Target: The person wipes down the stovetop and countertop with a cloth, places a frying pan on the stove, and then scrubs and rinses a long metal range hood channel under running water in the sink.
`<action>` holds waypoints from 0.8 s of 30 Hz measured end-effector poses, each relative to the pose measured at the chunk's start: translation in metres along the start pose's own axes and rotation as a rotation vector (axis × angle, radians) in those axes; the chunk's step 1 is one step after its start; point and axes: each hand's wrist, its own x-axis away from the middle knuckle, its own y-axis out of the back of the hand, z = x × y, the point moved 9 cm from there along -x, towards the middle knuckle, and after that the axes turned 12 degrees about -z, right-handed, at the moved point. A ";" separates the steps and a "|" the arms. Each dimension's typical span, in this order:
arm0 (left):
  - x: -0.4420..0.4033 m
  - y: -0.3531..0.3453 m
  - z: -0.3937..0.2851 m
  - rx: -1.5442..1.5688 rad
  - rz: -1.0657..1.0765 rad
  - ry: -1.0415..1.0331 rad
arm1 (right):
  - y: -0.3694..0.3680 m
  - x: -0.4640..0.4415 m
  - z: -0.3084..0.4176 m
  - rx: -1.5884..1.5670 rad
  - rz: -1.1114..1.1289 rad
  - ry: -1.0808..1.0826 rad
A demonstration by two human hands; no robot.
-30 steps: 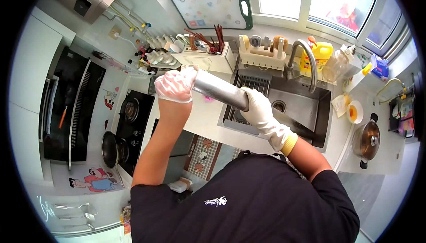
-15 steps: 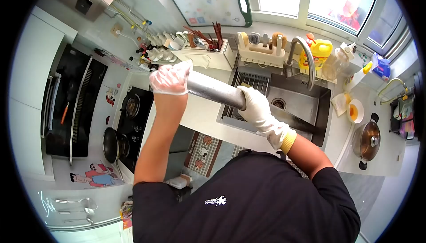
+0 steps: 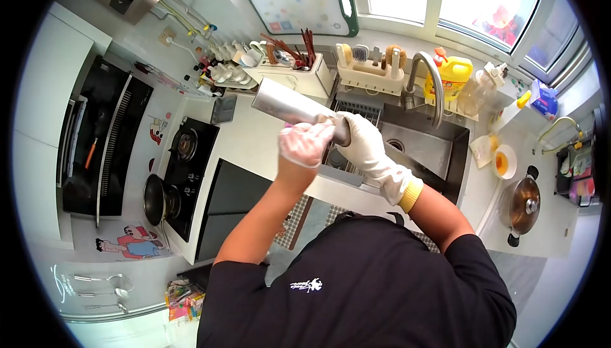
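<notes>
A grey metal piece (image 3: 286, 101), long and smooth, is held up at a tilt over the counter's front part, left of the sink. My right hand (image 3: 361, 137), in a white glove with a yellow cuff, is wrapped round its right end. In a clear plastic glove, my left hand (image 3: 305, 144) is closed near that same end, against the underside of the metal. Something small and beige shows between the two hands; I cannot make out what it is.
The steel sink (image 3: 463, 151) with its faucet (image 3: 438, 87) lies to the right. A yellow bottle (image 3: 453, 76), a bowl (image 3: 505, 161) and a lidded pot (image 3: 525, 206) stand beyond it. A wok (image 3: 154, 200) sits on the black stove (image 3: 184, 189) at left.
My left hand has moved right and down along the metal piece, from its far left end to near my right hand. The piece's left end is now uncovered.
</notes>
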 end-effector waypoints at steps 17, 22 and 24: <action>-0.007 -0.017 -0.040 0.238 -0.117 0.070 | 0.025 -0.013 -0.008 -0.006 -0.014 -0.056; -0.021 -0.023 -0.070 0.114 -0.043 0.006 | 0.041 -0.016 -0.021 -0.232 -0.149 0.025; -0.021 -0.040 -0.071 0.200 -0.005 0.018 | 0.051 -0.019 -0.016 -0.157 -0.218 0.170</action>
